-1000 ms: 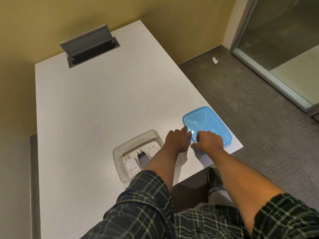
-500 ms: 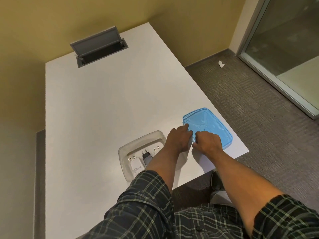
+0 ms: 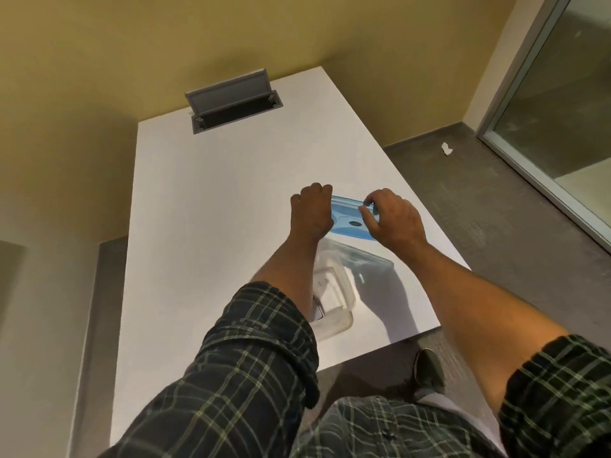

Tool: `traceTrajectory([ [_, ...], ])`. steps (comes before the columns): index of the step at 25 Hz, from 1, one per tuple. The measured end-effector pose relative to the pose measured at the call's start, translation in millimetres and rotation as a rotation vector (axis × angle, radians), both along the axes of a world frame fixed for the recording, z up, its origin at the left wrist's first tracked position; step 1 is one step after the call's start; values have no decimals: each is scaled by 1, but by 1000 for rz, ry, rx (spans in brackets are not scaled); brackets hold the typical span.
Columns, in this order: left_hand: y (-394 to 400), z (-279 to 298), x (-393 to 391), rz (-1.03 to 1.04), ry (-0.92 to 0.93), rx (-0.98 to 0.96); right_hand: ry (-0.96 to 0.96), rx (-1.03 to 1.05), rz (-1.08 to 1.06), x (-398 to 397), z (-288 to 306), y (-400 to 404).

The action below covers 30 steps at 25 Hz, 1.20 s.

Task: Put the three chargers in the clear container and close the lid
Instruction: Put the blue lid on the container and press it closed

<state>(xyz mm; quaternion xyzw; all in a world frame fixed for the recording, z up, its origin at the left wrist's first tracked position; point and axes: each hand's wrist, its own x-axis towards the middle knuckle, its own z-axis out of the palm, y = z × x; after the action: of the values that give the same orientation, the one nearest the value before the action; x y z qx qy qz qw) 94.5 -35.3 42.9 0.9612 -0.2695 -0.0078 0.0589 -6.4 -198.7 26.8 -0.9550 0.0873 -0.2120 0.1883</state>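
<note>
Person, seen from above. Shirt: dark plaid, navy-black ground with pale green and white check lines. Left sleeve [image 3: 261, 345] rolled in a thick cuff near the elbow; right sleeve [image 3: 558, 388] likewise pushed up. Forearms bare. Left hand [image 3: 312, 211] and right hand [image 3: 391, 219] bare. Dark shoe [image 3: 426, 366] at near right.

Open grey cable hatch [image 3: 231, 102] in white table [image 3: 198, 209].
</note>
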Motion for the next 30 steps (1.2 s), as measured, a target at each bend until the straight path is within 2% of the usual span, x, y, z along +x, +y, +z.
traceTrajectory([
  [2, 25, 15, 12, 90, -1, -108, -59, 62, 14, 11, 17, 9],
  [6, 72, 35, 25, 250, 165, -501, -125, 254, -106, 29, 40, 29],
  [8, 90, 41, 25, 286, 194, -588, -131, 354, -80, 36, 43, 42],
  [13, 124, 37, 11, 426, 277, -684, -91, 616, -62, 42, 33, 67],
  [16, 143, 19, -6, 532, 314, -700, 27, 722, -49, 42, 14, 79],
  [22, 169, -33, -46, 777, 437, -654, 360, 681, -55, 34, -32, 93],
  [30, 171, -48, -65, 845, 466, -604, 460, 530, -38, 19, -55, 98],
])
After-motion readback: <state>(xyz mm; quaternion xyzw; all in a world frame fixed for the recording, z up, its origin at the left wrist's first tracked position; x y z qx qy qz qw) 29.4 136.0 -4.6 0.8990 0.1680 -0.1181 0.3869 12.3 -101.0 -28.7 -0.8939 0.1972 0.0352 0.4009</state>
